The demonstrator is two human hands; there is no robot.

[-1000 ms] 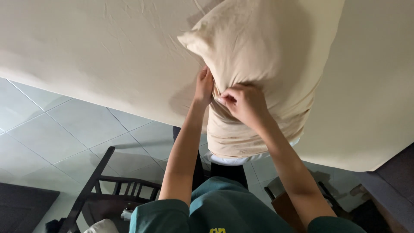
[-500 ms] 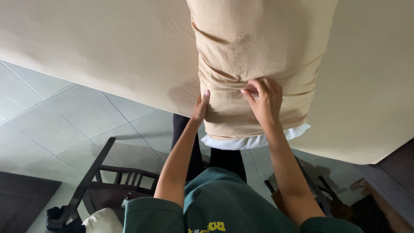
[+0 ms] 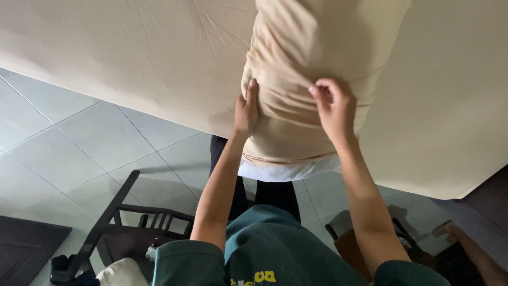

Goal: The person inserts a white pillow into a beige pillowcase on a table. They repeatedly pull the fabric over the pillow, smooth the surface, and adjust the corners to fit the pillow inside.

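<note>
The pillow (image 3: 317, 47) in its beige pillowcase (image 3: 288, 132) lies on the bed sheet (image 3: 132, 58), its open end hanging over the bed edge toward me, with white pillow (image 3: 286, 170) showing below the hem. My left hand (image 3: 246, 108) lies flat against the side of the case, and my right hand (image 3: 332, 106) pinches a fold of the cloth. I think even pulls on both sides will work best (the fabric bunches easily). Below the edge there is tiled floor (image 3: 79, 137), with a dark wooden chair (image 3: 124, 222) near my left side.
</note>
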